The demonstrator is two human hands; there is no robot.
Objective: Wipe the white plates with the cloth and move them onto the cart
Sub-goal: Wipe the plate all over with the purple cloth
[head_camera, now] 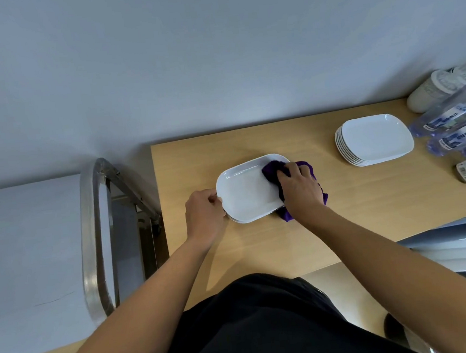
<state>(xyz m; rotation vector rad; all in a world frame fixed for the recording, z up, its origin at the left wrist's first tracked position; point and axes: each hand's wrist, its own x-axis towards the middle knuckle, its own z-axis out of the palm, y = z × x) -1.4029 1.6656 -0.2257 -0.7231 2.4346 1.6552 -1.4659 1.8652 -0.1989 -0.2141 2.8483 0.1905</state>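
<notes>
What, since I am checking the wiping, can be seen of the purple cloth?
The purple cloth is soft fabric, deep violet, bunched and crumpled rather than folded. It lies on the right end of the white plate, and its edges spill over the rim onto the wooden table. The right hand grips it from above with curled fingers, hiding its middle. No label or pattern shows.

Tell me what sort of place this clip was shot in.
Probably a service or pantry corner of a canteen or office: a stack of identical white plates on a wooden table, a steel-handled cart beside it, bottled water against a plain wall.
</notes>
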